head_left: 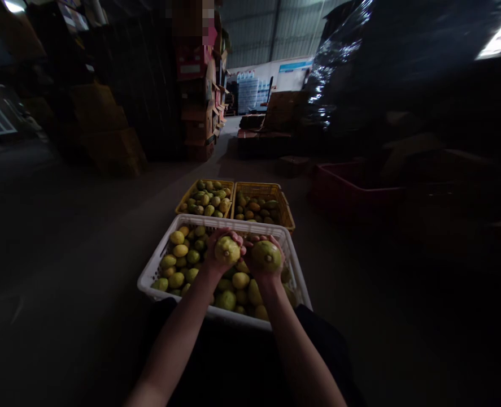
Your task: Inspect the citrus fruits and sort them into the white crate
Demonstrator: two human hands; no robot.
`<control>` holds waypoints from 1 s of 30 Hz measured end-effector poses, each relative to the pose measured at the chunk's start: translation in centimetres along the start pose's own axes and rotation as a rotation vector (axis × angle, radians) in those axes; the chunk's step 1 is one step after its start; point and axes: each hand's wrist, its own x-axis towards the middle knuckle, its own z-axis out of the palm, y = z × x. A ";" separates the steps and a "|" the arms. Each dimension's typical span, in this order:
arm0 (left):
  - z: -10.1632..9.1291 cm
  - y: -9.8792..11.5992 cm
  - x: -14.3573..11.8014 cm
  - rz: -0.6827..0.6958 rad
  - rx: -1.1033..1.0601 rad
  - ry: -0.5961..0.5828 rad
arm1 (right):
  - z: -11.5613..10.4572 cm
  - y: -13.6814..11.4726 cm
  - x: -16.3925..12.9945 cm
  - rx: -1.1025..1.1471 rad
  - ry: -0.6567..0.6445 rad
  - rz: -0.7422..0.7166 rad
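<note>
Now both hands, left (225, 249) and right (265, 255), each grip one fruit over the fruit-filled white crate (148, 278).

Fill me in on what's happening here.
A person holds one yellow-green fruit in each hand, left hand and right hand, above a white crate full of similar fruit. Two yellow crates of fruit sit side by side just beyond it on the dim warehouse floor. A red crate stands off to the right.
</note>
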 end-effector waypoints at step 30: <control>-1.1 0.9 1.9 0.268 -0.350 0.366 | 0.6 0.1 1.0 0.215 0.345 -0.056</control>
